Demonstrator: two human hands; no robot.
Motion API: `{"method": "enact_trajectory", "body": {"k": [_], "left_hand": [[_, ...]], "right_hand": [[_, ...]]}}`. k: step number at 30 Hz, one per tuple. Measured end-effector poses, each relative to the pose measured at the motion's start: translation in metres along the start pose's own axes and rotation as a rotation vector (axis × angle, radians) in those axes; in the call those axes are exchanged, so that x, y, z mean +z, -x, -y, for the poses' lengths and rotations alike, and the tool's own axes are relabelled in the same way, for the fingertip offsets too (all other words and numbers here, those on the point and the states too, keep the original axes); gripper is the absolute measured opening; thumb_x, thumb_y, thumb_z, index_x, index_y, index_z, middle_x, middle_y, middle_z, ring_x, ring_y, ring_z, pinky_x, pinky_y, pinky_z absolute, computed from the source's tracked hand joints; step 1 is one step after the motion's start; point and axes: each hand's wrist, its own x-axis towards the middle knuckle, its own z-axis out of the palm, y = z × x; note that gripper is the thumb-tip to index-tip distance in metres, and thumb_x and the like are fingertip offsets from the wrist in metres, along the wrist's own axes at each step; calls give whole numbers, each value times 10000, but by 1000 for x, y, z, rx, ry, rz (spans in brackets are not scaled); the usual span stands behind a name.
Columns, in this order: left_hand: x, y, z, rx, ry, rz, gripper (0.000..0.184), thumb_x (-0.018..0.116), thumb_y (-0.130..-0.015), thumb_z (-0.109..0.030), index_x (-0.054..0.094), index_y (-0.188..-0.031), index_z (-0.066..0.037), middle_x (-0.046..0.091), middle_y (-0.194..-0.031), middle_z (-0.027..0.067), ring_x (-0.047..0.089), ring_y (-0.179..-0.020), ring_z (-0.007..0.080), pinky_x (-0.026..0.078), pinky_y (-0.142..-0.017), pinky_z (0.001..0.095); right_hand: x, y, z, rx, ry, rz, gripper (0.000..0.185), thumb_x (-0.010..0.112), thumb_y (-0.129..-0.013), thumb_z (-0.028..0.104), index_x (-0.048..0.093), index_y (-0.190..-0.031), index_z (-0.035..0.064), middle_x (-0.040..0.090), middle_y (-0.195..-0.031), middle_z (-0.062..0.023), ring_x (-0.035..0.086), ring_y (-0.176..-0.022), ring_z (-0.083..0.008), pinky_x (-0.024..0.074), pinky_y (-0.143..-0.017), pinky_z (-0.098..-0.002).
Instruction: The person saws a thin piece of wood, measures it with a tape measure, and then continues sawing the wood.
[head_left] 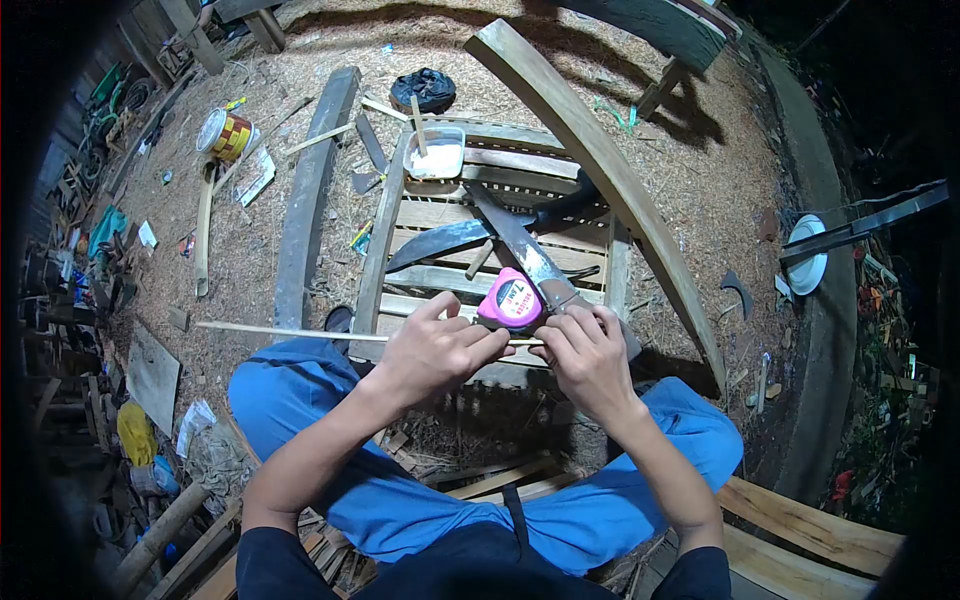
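Observation:
A thin wooden stick [290,331] runs from the far left across my lap to between my two hands. My left hand [440,345] is closed round the stick, the thumb and forefinger pinching it near its right end. Pinched at that right end are the fingertips of my right hand [588,355]. Just beyond my fingers a pink tape measure [512,300] rests on the slatted wooden stand [430,215]. Close by lie a saw-like flat metal blade [520,240], partly hidden by my right hand, and a curved dark blade [435,243]. A short wooden piece [480,258] is between them.
A plastic tub [437,155] with white contents and a stick stands at the stand's far left. A long curved beam [610,170] leans along the right side. Another beam [315,200], a yellow-red can [228,135] and a black bag [423,90] lie on the shavings-covered ground.

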Motion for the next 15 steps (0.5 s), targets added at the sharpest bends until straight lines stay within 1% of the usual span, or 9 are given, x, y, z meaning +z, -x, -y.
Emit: {"method": "enact_trajectory", "body": {"k": [1,3,7,9,10,12,13,15], "left_hand": [[0,-1,-1,-1,-1,-1,188,761,-911,-324,765,-1005,-161,719,-737,-42,672,-677,108,484,-722,305],[-1,-3,-3,-31,-2,11,189,756,-900,-317,765,-1018,-169,719,-769,-55,654,-677,110,487,-756,313],[4,-3,-6,10,-45,-31,191,760,-881,-304,766,-1030,-184,712,-797,-61,636,-683,113,495,-776,323],[7,-2,-9,-43,-59,-38,185,758,-882,-292,767,-1039,-195,704,-805,-62,630,-698,118,503,-797,333],[6,-2,-10,-42,-59,-38,185,758,-882,-292,767,-1039,-195,704,-805,-62,630,-698,118,503,-797,333],[5,-3,-11,-64,-75,-71,185,763,-880,-291,769,-1045,-207,701,-807,-63,633,-707,127,506,-790,329],[7,-2,-12,-64,-76,-70,185,763,-880,-291,769,-1045,-207,701,-807,-63,633,-707,127,506,-790,329],[12,1,-15,-134,-9,-94,236,723,-876,-268,749,-1091,-174,680,-852,-39,637,-756,147,504,-767,341]], "right_hand": [[1,1,0,-1,0,0,270,737,-880,136,677,-1137,83,676,-952,-64,659,-996,-240,456,-915,-440],[3,3,1,9,-50,87,212,688,-910,179,677,-1088,65,643,-912,-59,635,-921,-217,465,-838,-398],[1,1,1,13,-53,154,196,673,-910,174,673,-1068,58,637,-895,-56,629,-884,-211,467,-793,-380],[-2,-2,0,-22,-13,135,183,721,-902,144,679,-1064,70,661,-895,-61,642,-853,-230,466,-819,-408],[-2,-3,0,-22,-13,134,183,721,-902,144,679,-1064,70,661,-895,-61,642,-853,-230,466,-819,-408],[-3,-6,0,-65,6,23,169,716,-914,152,682,-1062,78,647,-861,-48,631,-802,-230,467,-824,-415],[-2,-6,1,-65,6,22,169,716,-914,152,682,-1062,78,647,-861,-48,631,-802,-230,467,-824,-415],[3,-4,5,-19,-13,-6,185,735,-895,179,693,-1051,87,614,-816,-38,608,-751,-232,471,-780,-403]]}}
